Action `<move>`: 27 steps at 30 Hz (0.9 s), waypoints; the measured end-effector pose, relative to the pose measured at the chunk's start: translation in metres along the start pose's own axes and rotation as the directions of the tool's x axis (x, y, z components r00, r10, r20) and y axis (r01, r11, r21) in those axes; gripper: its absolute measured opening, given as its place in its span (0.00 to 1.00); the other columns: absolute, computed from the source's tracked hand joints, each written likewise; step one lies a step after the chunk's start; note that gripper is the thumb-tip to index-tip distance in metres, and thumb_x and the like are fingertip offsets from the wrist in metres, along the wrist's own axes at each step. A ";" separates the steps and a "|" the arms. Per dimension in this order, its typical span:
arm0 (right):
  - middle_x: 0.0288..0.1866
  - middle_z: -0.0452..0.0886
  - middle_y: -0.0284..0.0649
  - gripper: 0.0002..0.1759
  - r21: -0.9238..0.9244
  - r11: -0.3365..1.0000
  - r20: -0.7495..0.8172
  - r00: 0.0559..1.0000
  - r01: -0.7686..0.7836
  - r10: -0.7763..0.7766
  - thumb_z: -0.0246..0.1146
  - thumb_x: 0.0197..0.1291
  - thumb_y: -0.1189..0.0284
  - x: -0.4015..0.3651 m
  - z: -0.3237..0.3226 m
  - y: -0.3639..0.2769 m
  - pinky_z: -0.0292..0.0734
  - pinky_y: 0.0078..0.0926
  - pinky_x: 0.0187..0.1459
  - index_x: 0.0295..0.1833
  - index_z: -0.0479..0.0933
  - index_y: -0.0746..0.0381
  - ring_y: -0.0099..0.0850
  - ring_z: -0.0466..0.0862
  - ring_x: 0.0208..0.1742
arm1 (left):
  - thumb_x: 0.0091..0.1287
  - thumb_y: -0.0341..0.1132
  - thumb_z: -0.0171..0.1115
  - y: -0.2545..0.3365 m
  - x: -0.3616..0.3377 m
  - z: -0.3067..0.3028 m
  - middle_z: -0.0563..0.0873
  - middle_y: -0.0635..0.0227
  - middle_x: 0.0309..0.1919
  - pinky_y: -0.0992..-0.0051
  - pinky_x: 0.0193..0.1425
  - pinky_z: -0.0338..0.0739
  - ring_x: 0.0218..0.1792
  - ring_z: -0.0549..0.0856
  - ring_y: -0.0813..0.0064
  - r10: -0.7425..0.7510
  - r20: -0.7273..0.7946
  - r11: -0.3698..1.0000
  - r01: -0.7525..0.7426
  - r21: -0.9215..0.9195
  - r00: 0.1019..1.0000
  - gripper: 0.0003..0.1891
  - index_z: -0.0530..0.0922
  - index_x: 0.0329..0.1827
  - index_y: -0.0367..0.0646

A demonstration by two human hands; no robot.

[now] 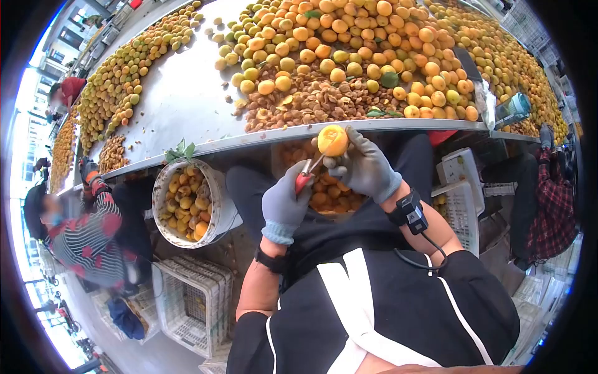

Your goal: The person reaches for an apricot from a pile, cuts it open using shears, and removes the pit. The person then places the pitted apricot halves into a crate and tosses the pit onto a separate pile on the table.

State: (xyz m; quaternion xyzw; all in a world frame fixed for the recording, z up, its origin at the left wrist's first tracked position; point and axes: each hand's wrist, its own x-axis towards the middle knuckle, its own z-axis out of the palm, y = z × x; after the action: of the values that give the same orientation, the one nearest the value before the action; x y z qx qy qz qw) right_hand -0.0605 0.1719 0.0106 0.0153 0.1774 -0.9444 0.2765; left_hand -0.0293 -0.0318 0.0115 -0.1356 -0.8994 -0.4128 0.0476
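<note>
Right hand point(364, 169) closed round apricot point(332, 140); left hand point(283, 202) grips red-handled knife point(305, 177), blade at apricot

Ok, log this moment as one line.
left hand: grips red-handled knife | right hand: holds apricot, blade tip at it | bucket: cut fruit | table: heaped fruit, pits
</note>
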 end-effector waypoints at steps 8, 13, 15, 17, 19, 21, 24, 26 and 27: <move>0.62 0.74 0.40 0.30 -0.279 0.958 -0.074 0.993 0.068 -0.092 0.54 0.72 0.57 -0.023 0.012 0.009 0.77 0.22 0.38 0.74 0.58 0.57 0.28 0.79 0.43 | 0.60 0.35 0.65 -0.008 -0.001 0.006 0.86 0.61 0.38 0.66 0.35 0.78 0.34 0.85 0.58 0.146 -0.004 0.977 -0.144 0.159 0.989 0.21 0.77 0.59 0.51; 0.55 0.76 0.35 0.25 -0.316 0.948 -0.075 0.996 0.027 -0.053 0.53 0.73 0.59 -0.029 0.003 0.008 0.73 0.15 0.37 0.70 0.62 0.56 0.22 0.78 0.45 | 0.59 0.36 0.64 -0.010 0.000 0.008 0.85 0.63 0.35 0.67 0.32 0.77 0.31 0.85 0.60 0.232 0.001 0.947 -0.227 0.227 0.973 0.22 0.77 0.58 0.51; 0.54 0.77 0.35 0.25 -0.292 0.956 -0.077 0.996 0.021 -0.045 0.54 0.72 0.59 -0.031 0.004 0.010 0.71 0.14 0.36 0.70 0.63 0.56 0.21 0.77 0.43 | 0.59 0.36 0.64 -0.010 0.000 0.008 0.84 0.64 0.35 0.67 0.32 0.77 0.31 0.85 0.61 0.235 0.006 0.943 -0.230 0.239 0.972 0.22 0.77 0.58 0.50; 0.53 0.77 0.35 0.25 -0.268 0.963 -0.079 0.996 0.015 -0.037 0.54 0.72 0.59 -0.032 0.013 0.013 0.70 0.13 0.36 0.70 0.63 0.56 0.20 0.76 0.42 | 0.58 0.35 0.64 -0.010 -0.001 0.008 0.84 0.64 0.35 0.67 0.32 0.77 0.31 0.85 0.61 0.237 0.011 0.939 -0.232 0.253 0.971 0.22 0.77 0.58 0.50; 0.52 0.77 0.36 0.24 -0.248 0.967 -0.270 0.955 0.057 -0.125 0.54 0.73 0.59 -0.032 0.025 0.017 0.68 0.12 0.35 0.69 0.64 0.57 0.19 0.74 0.39 | 0.58 0.35 0.63 -0.008 -0.001 0.010 0.84 0.65 0.35 0.67 0.31 0.77 0.30 0.85 0.62 0.262 0.007 0.926 -0.253 0.281 0.965 0.23 0.76 0.58 0.50; 0.52 0.77 0.36 0.23 -0.266 0.961 -0.157 0.980 0.074 -0.119 0.54 0.73 0.60 -0.035 0.013 0.016 0.69 0.13 0.35 0.68 0.65 0.57 0.19 0.74 0.39 | 0.58 0.35 0.62 -0.008 -0.002 0.012 0.84 0.65 0.34 0.67 0.30 0.77 0.29 0.84 0.62 0.262 0.008 0.915 -0.251 0.317 0.965 0.23 0.76 0.59 0.49; 0.51 0.78 0.37 0.23 -0.289 0.955 -0.058 0.994 0.073 -0.093 0.54 0.73 0.60 -0.040 0.009 0.013 0.70 0.13 0.35 0.67 0.65 0.58 0.19 0.74 0.38 | 0.59 0.35 0.61 -0.008 -0.002 0.018 0.82 0.67 0.32 0.67 0.27 0.76 0.27 0.83 0.64 0.265 0.008 0.881 -0.246 0.404 0.964 0.22 0.75 0.59 0.49; 0.51 0.78 0.37 0.22 -0.293 0.955 -0.073 0.995 0.049 -0.074 0.54 0.73 0.61 -0.042 0.011 0.011 0.70 0.13 0.35 0.67 0.65 0.58 0.19 0.74 0.37 | 0.59 0.35 0.60 -0.008 0.000 0.022 0.81 0.67 0.31 0.67 0.26 0.76 0.25 0.83 0.65 0.266 0.008 0.857 -0.240 0.457 0.964 0.22 0.75 0.59 0.49; 0.50 0.78 0.37 0.22 -0.307 0.951 -0.112 0.991 0.033 -0.070 0.54 0.73 0.61 -0.044 0.012 0.009 0.71 0.13 0.35 0.67 0.65 0.58 0.19 0.75 0.36 | 0.60 0.35 0.59 -0.009 0.001 0.024 0.81 0.68 0.30 0.68 0.24 0.75 0.24 0.82 0.66 0.265 0.019 0.842 -0.241 0.484 0.964 0.22 0.75 0.59 0.49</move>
State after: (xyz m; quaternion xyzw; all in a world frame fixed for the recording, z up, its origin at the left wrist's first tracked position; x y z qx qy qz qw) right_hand -0.0174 0.1834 0.0239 0.0251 0.3375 -0.9100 0.2395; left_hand -0.0319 -0.0195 -0.0106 -0.2268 -0.9464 -0.1693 0.1557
